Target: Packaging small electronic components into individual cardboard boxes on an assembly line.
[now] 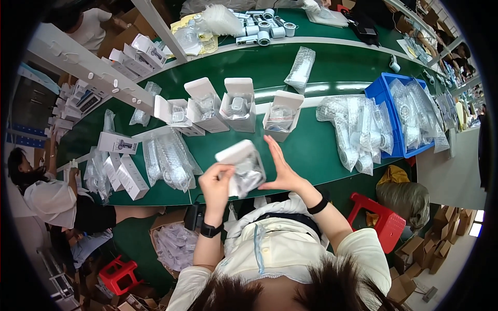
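A white open-topped carton, slightly blurred and tilted, is held over the near table edge. Clear plastic-wrapped contents fill it. My left hand pinches the carton's left side. Beside its right side is my right hand, fingers stretched and thumb close to the lower corner; whether the thumb touches cannot be made out. Just beyond my hands stand several open white boxes, among them one with a bagged item inside and another holding a grey-white device in plastic.
Bubble-wrapped devices lie at right beside a blue crate of more. Further wrapped pieces and closed boxes sit at left. One bubble-wrap pouch lies beyond. A red stool stands at right; a co-worker sits at left.
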The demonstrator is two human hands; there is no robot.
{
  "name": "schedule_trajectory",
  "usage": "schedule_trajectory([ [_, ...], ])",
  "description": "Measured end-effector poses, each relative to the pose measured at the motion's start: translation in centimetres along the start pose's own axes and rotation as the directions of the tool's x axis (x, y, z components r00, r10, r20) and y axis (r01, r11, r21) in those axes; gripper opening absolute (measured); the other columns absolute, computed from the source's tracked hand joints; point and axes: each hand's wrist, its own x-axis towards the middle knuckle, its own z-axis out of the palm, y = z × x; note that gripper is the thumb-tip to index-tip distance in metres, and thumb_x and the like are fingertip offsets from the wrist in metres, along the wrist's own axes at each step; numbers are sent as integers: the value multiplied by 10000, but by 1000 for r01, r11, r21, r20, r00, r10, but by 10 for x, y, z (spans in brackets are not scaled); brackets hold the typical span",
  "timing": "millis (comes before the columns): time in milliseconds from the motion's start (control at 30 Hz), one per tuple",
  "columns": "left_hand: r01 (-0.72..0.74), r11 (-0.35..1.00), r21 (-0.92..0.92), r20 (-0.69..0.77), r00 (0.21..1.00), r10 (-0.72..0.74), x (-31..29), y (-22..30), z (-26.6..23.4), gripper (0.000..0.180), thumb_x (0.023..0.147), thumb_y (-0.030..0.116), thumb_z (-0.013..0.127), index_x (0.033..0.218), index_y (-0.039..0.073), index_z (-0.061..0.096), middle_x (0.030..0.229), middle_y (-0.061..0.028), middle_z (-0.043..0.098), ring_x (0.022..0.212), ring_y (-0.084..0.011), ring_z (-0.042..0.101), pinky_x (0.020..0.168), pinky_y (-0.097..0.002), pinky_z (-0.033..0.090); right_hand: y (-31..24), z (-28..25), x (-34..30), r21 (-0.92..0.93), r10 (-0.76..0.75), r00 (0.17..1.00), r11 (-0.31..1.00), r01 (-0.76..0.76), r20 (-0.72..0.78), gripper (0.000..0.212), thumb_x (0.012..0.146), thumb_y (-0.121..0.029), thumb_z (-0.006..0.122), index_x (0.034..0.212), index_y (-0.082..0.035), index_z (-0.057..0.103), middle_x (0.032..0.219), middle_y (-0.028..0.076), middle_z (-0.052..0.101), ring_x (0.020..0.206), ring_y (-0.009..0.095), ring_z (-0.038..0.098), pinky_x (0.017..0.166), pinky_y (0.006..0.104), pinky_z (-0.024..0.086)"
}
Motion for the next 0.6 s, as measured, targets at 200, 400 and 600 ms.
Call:
schedule_trajectory([
  [200,-226,948,-225,259,924,282,24,31,58,252,709,-3,630,949,-7,553,1077,-112,526,920,-189,547,791,-284,450,23,-52,-92,367,654,747,728,-579,-118,931,500,-114,812,1252,-13,272,1221,125,406,1106,207,429,936,332,355],
  [400,-354,922,158,-114,921,373,95,10,35,398,681,-19,626,1053,29,491,1188,-123,441,1054,-244,483,863,-339,426,69,-100,-87,499,576,550,812,-302,-604,543,589,24,697,1091,14,490,1032,90,555,915,198,553,823,314,437],
  [600,-543,545,638,130,774,619,157,55,33,384,648,-9,628,1012,56,525,1101,-115,491,1014,-280,503,911,-403,366,69,-153,43,460,557,746,804,-376,-365,778,562,-33,747,1232,-7,352,1171,117,464,1065,209,467,895,316,384],
])
